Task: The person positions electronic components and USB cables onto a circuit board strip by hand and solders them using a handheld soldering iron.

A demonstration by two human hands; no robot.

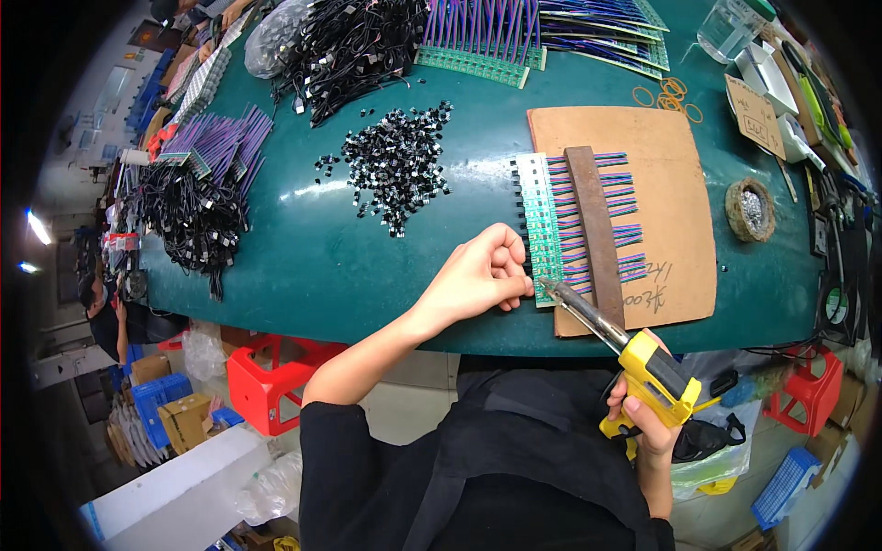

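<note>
My right hand (pixel 649 404) is wrapped round the handle of a yellow and black soldering gun (pixel 663 378). Its metal tip reaches the lower end of a green circuit board strip (pixel 544 241). Beside that end, my left hand (pixel 482 274) is closed with the fingertips at the strip's left edge; whatever they pinch is hidden. Small black parts line this edge above my fingers. Purple and blue wires (pixel 625 204) run right from the strip, under a brown metal bar (pixel 593 230). Strip, wires and bar rest on a cardboard sheet (pixel 675 174).
A pile of small black connectors (pixel 397 163) lies on the green table (pixel 312 262). Cable bundles (pixel 354 50) and wired boards (pixel 482 60) fill the far side. On the right are rubber bands (pixel 673 92), a round solder tin (pixel 751 211) and a clear jar (pixel 730 32).
</note>
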